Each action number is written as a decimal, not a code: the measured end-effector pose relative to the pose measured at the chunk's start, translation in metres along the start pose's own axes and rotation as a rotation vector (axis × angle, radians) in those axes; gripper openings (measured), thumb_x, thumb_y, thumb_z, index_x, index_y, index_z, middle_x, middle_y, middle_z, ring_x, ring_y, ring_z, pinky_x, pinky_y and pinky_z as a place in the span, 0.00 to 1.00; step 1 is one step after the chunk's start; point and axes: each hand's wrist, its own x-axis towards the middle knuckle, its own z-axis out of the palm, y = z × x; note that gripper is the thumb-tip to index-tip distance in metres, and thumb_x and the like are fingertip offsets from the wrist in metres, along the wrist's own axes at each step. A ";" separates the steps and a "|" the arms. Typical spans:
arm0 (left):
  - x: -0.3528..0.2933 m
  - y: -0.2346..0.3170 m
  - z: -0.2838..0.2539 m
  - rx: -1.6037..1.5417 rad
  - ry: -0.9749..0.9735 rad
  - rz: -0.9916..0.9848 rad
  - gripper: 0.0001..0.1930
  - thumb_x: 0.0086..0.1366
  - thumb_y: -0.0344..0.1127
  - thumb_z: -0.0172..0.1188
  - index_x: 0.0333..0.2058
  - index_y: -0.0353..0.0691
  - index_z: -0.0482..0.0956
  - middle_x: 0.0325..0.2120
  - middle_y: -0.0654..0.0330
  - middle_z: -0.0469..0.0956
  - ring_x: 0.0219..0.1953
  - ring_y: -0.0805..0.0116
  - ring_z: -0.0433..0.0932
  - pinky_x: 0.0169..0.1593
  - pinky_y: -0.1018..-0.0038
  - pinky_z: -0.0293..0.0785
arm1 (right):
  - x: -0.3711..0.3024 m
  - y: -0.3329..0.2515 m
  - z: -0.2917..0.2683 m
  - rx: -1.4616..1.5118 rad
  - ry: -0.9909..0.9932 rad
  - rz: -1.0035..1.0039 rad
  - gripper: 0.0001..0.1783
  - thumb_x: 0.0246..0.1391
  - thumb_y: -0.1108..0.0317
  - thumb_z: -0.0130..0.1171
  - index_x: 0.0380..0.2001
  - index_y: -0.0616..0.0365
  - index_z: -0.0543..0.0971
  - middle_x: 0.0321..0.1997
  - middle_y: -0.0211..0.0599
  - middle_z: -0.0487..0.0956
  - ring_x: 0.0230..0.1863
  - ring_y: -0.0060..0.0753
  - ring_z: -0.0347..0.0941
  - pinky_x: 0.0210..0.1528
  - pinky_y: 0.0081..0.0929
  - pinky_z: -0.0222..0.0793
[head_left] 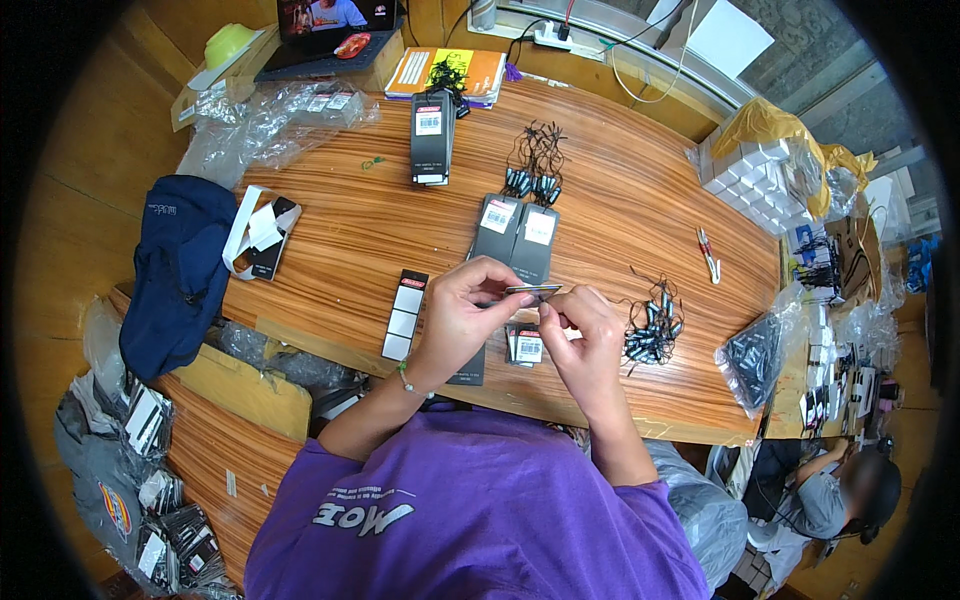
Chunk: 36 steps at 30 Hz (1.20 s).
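Observation:
My left hand (462, 312) holds a dark card tag (533, 291) edge-on above the wooden table (620, 200). My right hand (584, 335) pinches at the tag's right end, fingers closed on it or on a thin string I cannot make out. A small stack of tags with white labels (526, 346) lies under my hands. A strip of white stickers on black backing (403, 315) lies left of my left hand. To the right of my right hand is a tangle of black string fasteners (654, 325).
Two dark tag stacks (516, 236) and another stack (431, 137) lie further back, with more fasteners (534, 165). Small snips (708, 254) lie right. A navy bag (178, 270), a phone (262, 236), plastic bags (270, 120), a laptop (330, 35) and white boxes (760, 180) ring the table. Another person (835, 495) sits at lower right.

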 end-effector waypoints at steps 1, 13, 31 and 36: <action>0.000 0.002 0.001 -0.031 -0.003 -0.007 0.06 0.51 0.19 0.61 0.29 0.31 0.75 0.28 0.60 0.77 0.31 0.76 0.78 0.33 0.83 0.77 | 0.000 0.000 0.000 0.000 0.000 0.003 0.03 0.40 0.76 0.58 0.19 0.63 0.75 0.16 0.38 0.68 0.19 0.36 0.64 0.22 0.30 0.59; -0.003 0.007 0.007 -0.195 -0.069 -0.097 0.06 0.54 0.18 0.58 0.32 0.28 0.74 0.30 0.59 0.76 0.33 0.75 0.77 0.35 0.83 0.78 | 0.000 0.004 0.000 0.044 0.001 0.069 0.03 0.41 0.76 0.57 0.20 0.64 0.75 0.16 0.40 0.69 0.19 0.35 0.64 0.22 0.30 0.59; 0.003 0.026 0.000 0.242 -0.229 0.102 0.06 0.48 0.22 0.64 0.26 0.29 0.77 0.25 0.58 0.76 0.26 0.76 0.76 0.29 0.82 0.74 | -0.017 0.012 0.009 0.790 0.014 0.479 0.09 0.54 0.73 0.50 0.22 0.64 0.75 0.21 0.25 0.72 0.24 0.13 0.63 0.27 0.14 0.58; 0.003 0.025 0.000 0.244 -0.244 0.083 0.06 0.48 0.23 0.64 0.26 0.29 0.77 0.25 0.58 0.76 0.27 0.76 0.76 0.28 0.82 0.74 | -0.018 0.015 0.008 0.423 0.022 0.304 0.09 0.54 0.74 0.50 0.22 0.64 0.75 0.20 0.26 0.72 0.23 0.15 0.63 0.27 0.15 0.59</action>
